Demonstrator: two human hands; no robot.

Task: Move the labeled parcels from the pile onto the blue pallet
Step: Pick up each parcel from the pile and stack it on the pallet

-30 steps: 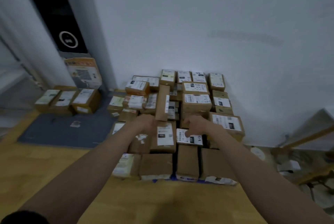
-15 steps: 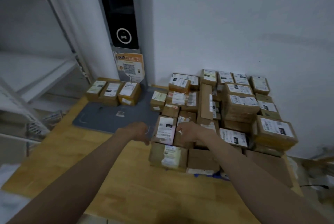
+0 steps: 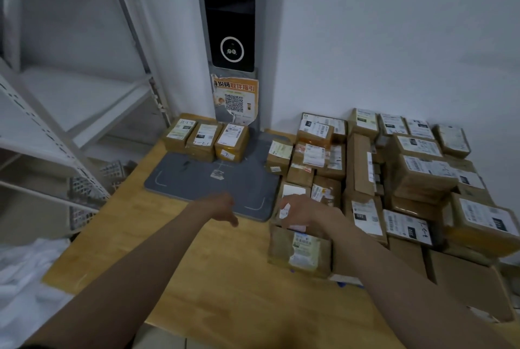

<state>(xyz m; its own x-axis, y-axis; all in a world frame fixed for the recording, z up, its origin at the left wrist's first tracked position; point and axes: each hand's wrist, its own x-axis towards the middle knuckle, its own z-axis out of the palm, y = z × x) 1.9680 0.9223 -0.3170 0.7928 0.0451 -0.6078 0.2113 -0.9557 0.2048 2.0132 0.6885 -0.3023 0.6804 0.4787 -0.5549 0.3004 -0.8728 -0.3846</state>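
- Spreading across the right side of the pale wooden counter (image 3: pixel 213 286) is the pile of brown cardboard parcels with white printed labels (image 3: pixel 394 179), stacked in uneven layers from the front edge back to the white wall.
- Lying on the counter's left half, the dark blue-grey flat pallet mat with white corner marks (image 3: pixel 197 179) carries a row of three labelled brown boxes (image 3: pixel 206 139) along its far edge; its near part lies bare, just left of the pile.
- Sitting at the pile's front left corner, a small brown parcel with a white label (image 3: pixel 289 208) is the one in hand, resting on a lower tan box with a greenish label (image 3: pixel 301 250).
- Curled over that small parcel from above, the right hand (image 3: pixel 306 212) grips it, fingers wrapped on its near side.
- Hovering over the mat's near edge, the left hand (image 3: pixel 222 206) holds nothing, fingers loosely bent.
- Lifting straight up before swinging left looks wise, so the lower box is not dragged off the counter's front edge.
- Setting it down label up, close beside the existing row, would probably keep room for more.
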